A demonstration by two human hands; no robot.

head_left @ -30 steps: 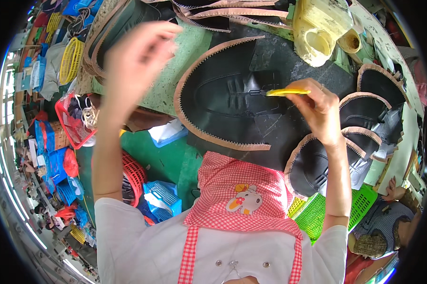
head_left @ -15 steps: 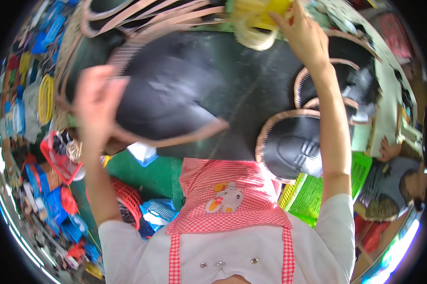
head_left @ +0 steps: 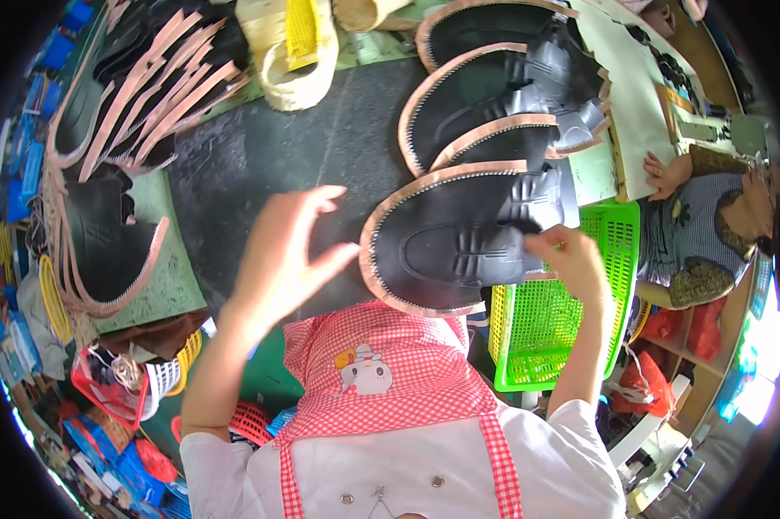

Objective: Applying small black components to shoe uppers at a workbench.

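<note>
A black shoe upper (head_left: 424,251) with a tan zigzag-edged border lies at the near right of the dark work mat (head_left: 234,182). My right hand (head_left: 576,264) has its fingers curled in a pinch on the right end of this upper. To its left, my left hand (head_left: 290,246) hovers over the mat with thumb and fingers apart, holding nothing. Behind the near upper, several similar uppers (head_left: 468,104) overlap in a row. Another black upper (head_left: 104,238) rests on a pile at the table's left.
Tan-edged strips and pieces (head_left: 160,86) lie at the back left. A cream container with a yellow piece in it (head_left: 299,82) stands behind the mat. The green basket (head_left: 515,372) sits at the right front. A co-worker's hand (head_left: 664,176) rests on the white table further right.
The upper near my left hand is now on the left pile, and that hand is over the mat. My right hand has come from the yellow piece to the near right upper. The view swung right.
</note>
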